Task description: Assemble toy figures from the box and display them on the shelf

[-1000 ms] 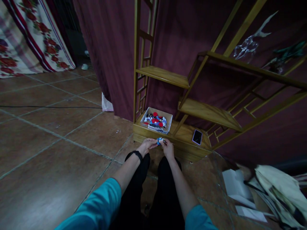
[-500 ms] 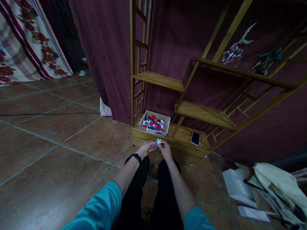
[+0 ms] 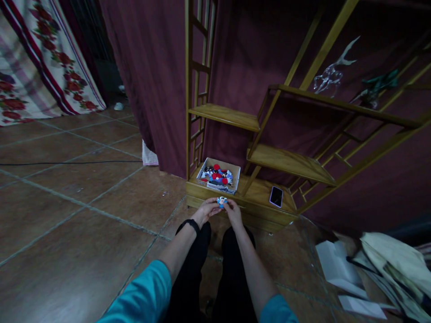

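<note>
Between my two hands is a small blue and white figurine (image 3: 222, 201) with a pinkish patch, too small to make out further. My left hand (image 3: 206, 211), with a dark band at the wrist, grips it from the left. On the other side, the fingers of my right hand (image 3: 234, 212) pinch it. Just beyond my hands, a shallow cardboard box (image 3: 236, 174) rests on the low wooden cabinet. It holds a heap of small red, white, blue and black pieces (image 3: 218, 175).
A phone (image 3: 276, 196) lies on the cabinet top (image 3: 257, 188), right of the box. Wooden shelves (image 3: 289, 162) rise behind, with a clear glass ornament (image 3: 328, 78) higher up. White boxes (image 3: 338, 264) and a pale bag (image 3: 393, 255) sit on the floor at right. A cable (image 3: 67, 162) crosses the floor at left.
The figurine has turned a little between my fingers and shows more of its white and pinkish side. Both hands still hold it. The view has shifted slightly.
</note>
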`<state>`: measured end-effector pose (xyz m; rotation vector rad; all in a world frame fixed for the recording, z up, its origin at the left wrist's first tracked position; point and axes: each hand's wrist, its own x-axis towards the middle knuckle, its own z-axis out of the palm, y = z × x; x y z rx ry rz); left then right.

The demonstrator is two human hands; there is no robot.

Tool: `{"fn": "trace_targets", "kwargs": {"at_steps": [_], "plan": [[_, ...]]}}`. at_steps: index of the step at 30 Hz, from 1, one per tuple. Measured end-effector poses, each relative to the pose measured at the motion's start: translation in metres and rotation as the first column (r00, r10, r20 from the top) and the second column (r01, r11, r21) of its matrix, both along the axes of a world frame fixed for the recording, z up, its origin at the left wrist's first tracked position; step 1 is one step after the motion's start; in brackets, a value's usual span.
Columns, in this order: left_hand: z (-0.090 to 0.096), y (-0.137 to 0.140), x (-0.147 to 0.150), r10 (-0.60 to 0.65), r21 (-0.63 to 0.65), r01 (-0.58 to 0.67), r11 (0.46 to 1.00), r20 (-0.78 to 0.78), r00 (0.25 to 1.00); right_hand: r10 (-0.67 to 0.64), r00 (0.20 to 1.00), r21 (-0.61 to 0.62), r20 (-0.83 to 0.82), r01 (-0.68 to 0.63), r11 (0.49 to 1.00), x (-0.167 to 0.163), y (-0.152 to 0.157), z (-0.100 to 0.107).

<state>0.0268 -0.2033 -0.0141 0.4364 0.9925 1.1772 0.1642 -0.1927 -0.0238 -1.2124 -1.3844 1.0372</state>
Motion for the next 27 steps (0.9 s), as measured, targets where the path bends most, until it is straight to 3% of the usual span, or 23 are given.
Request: {"fn": "trace_targets", "kwargs": {"at_steps": [5,18,23,27], "plan": [[-0.001,0.000,0.001,-0.082,0.009,0.082,0.997,-0.023,0.996,-0.004,1.000,0.000,0.028,0.004,1.000,0.001,0.003,-0.002],[-0.004,0.000,0.005,-0.038,-0.003,0.038,0.999,-0.028,0.999,0.008,0.997,0.014,0.073,-0.009,1.000,0.006,0.012,-0.016],[-0.003,-0.001,0.004,-0.046,0.032,0.046,0.998,0.003,0.999,0.039,0.996,-0.032,-0.076,-0.042,0.999,0.005,0.012,-0.022],[-0.002,-0.002,0.002,-0.052,0.042,0.051,0.998,0.017,0.998,-0.011,0.980,-0.089,-0.199,-0.007,0.996,0.001,0.010,-0.024]]}}
